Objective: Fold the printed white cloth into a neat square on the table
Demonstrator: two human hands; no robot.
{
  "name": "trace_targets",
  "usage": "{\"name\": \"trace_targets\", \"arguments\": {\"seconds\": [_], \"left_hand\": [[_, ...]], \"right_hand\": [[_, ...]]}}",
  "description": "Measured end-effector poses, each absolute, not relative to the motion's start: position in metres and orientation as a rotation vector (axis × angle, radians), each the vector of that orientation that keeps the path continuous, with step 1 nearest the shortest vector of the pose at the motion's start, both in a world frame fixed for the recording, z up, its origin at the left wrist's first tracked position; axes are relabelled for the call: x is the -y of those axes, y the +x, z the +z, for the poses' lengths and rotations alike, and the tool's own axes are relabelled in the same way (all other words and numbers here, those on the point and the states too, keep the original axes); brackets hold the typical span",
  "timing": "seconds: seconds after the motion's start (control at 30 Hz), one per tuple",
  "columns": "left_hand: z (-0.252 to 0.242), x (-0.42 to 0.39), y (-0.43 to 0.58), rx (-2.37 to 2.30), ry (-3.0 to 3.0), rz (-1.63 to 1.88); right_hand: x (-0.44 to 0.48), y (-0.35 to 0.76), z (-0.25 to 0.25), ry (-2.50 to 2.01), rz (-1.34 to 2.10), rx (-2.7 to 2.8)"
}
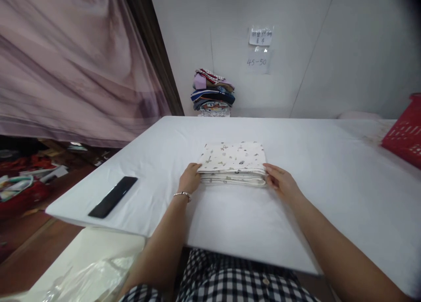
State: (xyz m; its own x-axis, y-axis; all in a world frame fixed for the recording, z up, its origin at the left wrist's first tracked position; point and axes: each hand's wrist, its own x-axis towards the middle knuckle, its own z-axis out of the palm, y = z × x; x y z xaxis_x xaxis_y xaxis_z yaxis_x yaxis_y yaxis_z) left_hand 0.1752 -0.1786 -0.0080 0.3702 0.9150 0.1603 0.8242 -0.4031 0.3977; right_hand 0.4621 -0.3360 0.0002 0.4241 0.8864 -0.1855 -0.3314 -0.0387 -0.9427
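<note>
A white cloth with small printed figures (232, 157) lies folded into a layered rectangle on the white-covered table (250, 218). My left hand (190, 178) pinches its front left corner between thumb and fingers, and a bracelet circles that wrist. At the front right corner, my right hand (279, 179) grips the upper layer's edge with thumb and fingertips. Several folded layers show along the near side, between the two hands.
A long black flat object (113, 197) lies on the table's left side. Stacked folded clothes (213, 93) stand against the wall behind. To the right is a red plastic basket (404, 131). Clear plastic bags (95, 278) rest on a pale surface at lower left, and a pink curtain (72, 56) hangs above.
</note>
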Motion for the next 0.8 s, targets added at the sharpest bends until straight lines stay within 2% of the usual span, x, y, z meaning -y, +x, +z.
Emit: {"name": "trace_targets", "arguments": {"seconds": [0.17, 0.4, 0.47, 0.63, 0.8], "left_hand": [[-0.013, 0.173, 0.175, -1.537, 2.355, 0.536], [0.005, 0.186, 0.183, -1.603, 2.537, 0.526], [0.016, 0.201, 0.202, -1.467, 2.684, 0.597], [0.026, 0.242, 0.276, -0.744, 2.86, 0.714], [0.01, 0.253, 0.325, -0.722, 2.798, 0.737]], "right_hand": [[0.336, 0.464, -0.005, -1.433, 1.129, 0.619], [0.336, 0.467, -0.001, -1.312, 1.121, 0.611], [0.336, 0.467, 0.001, -1.311, 1.136, 0.623], [0.338, 0.466, 0.005, -1.273, 1.159, 0.695], [0.341, 0.467, 0.007, -1.191, 1.216, 0.782]]}}
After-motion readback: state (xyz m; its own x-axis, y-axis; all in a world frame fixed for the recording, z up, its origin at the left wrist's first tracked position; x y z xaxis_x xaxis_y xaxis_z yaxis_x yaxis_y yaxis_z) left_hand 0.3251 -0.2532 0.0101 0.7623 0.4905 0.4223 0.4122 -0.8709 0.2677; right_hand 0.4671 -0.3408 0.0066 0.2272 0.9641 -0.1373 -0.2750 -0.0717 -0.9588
